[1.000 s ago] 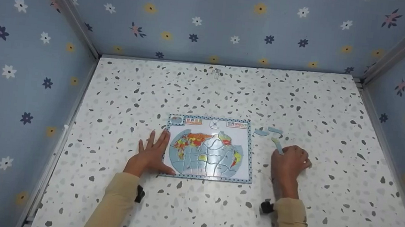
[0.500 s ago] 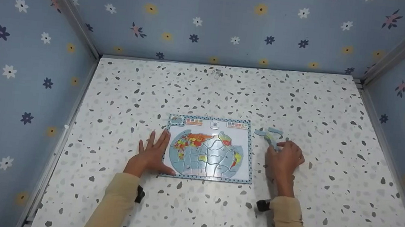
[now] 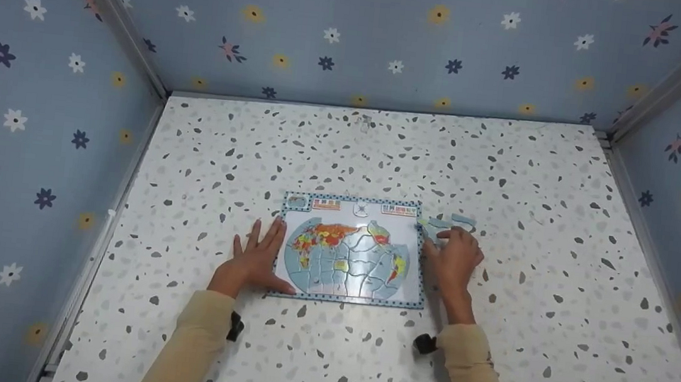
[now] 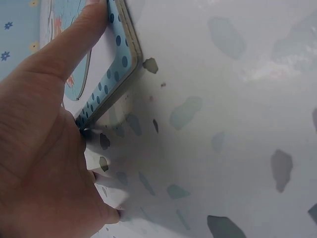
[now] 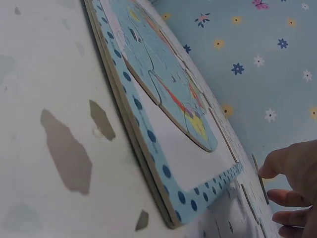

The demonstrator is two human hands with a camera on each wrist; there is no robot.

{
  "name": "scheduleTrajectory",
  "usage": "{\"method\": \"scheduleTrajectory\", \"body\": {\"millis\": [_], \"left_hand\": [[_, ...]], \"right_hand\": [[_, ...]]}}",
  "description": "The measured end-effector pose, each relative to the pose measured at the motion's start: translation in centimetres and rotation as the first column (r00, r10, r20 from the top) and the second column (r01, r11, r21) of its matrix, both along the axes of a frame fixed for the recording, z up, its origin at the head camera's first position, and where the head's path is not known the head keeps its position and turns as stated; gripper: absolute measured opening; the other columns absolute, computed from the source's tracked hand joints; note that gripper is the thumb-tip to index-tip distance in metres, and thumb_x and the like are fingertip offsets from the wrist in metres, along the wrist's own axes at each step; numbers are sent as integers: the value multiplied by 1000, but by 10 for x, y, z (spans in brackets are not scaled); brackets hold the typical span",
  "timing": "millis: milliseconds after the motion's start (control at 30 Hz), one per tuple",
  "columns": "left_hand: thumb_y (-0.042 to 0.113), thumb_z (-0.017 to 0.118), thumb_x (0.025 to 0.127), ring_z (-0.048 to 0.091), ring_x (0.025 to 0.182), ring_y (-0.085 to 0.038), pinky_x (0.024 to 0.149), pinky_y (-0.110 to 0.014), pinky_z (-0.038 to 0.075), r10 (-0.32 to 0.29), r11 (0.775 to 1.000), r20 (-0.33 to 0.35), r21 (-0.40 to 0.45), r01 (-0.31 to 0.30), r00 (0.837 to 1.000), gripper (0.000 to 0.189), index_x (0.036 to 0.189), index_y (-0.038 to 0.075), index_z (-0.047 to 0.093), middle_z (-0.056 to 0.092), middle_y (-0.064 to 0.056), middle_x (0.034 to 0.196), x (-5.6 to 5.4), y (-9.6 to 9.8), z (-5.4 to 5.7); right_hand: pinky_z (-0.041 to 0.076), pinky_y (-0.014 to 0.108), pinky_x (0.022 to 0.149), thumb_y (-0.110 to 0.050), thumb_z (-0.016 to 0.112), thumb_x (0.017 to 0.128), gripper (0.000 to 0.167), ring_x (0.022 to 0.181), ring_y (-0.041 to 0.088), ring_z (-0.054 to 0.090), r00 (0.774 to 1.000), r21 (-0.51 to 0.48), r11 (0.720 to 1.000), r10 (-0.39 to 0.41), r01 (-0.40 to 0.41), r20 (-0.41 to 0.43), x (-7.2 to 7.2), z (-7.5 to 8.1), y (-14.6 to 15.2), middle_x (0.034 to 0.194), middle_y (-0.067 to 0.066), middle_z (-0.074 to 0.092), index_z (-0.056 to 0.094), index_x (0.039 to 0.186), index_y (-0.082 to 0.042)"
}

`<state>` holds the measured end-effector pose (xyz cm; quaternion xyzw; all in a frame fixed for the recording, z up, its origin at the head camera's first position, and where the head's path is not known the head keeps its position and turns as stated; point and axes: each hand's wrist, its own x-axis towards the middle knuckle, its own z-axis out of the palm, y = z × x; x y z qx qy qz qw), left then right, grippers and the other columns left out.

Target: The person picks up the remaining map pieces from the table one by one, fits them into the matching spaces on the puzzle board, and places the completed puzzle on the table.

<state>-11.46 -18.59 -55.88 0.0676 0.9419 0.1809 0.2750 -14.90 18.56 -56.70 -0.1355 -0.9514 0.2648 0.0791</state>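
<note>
A world map jigsaw board with a blue dotted border lies flat on the table, most of its map pieces fitted. My left hand rests with spread fingers on its left edge, thumb on the lower left corner, as the left wrist view also shows. Just past the right border, my right hand pinches a thin blue puzzle piece with a greenish tip. In the right wrist view that slim piece stands on edge at the thumb. Gaps show along the map's top.
Two loose blue puzzle pieces lie right of the board: one curved piece behind my right hand, another piece partly behind the held one. Flowered blue panels enclose the speckled table at the back and sides.
My right hand has moved left with the pinched puzzle piece, from beyond the loose pieces to the board's right border. The left hand and the board have stayed put.
</note>
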Motion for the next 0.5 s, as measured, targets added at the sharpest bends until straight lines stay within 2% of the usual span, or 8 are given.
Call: {"method": "scheduleTrajectory", "body": {"millis": [233, 500], "left_hand": [[67, 79, 58, -22, 145, -36, 109, -69, -9, -7, 1000, 1, -7, 7, 1000, 139, 154, 18, -8, -17, -2, 161, 0, 0, -1], [63, 82, 58, -20, 145, -38, 109, -69, -9, 3, 1000, -11, 17, -3, 1000, 138, 155, 16, -5, -14, -5, 162, 1, 1, 3]], "right_hand": [[24, 55, 108, -26, 69, 84, 26, 127, 35, 42, 999, -6, 999, 39, -39, 1, -4, -3, -17, 131, 18, 53, 66, 98, -3], [20, 53, 110, -29, 67, 85, 28, 130, 33, 39, 997, -9, 997, 73, -73, 11, -6, -6, -30, 131, 15, 52, 65, 99, -5]]}}
